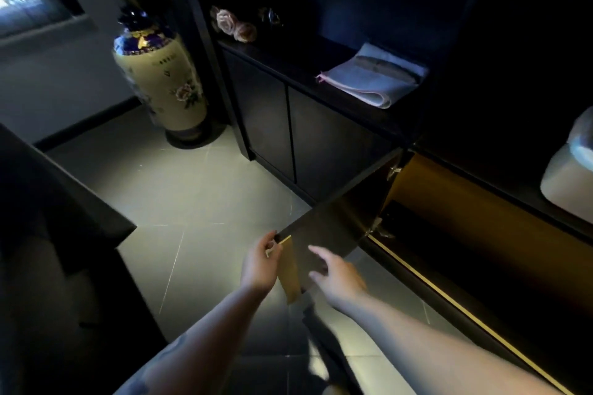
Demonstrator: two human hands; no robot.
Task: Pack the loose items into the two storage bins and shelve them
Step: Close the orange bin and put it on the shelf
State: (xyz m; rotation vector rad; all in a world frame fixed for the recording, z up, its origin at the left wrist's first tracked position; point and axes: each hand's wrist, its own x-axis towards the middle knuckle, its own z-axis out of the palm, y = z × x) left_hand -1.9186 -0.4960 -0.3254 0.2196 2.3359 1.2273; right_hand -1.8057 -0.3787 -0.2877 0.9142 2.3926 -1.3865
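Observation:
A dark cabinet door point(333, 221) stands swung open toward me, hinged at the right. My left hand point(261, 263) grips its outer top corner, fingers curled over the edge. My right hand point(337, 276) hovers just in front of the door's inner face with fingers spread and holds nothing. Behind the door the lower compartment point(449, 234) is open, with a yellow-brown inner wall and a dark floor. No storage bin is in view.
A folded pale cloth point(375, 77) lies on the shelf above the closed doors point(288, 125). Fabric roses point(232, 26) sit at the shelf's left end. A tall floral vase point(160, 74) stands on the tiled floor. A white rounded object point(571, 170) rests at right. Dark furniture point(48, 234) fills the left.

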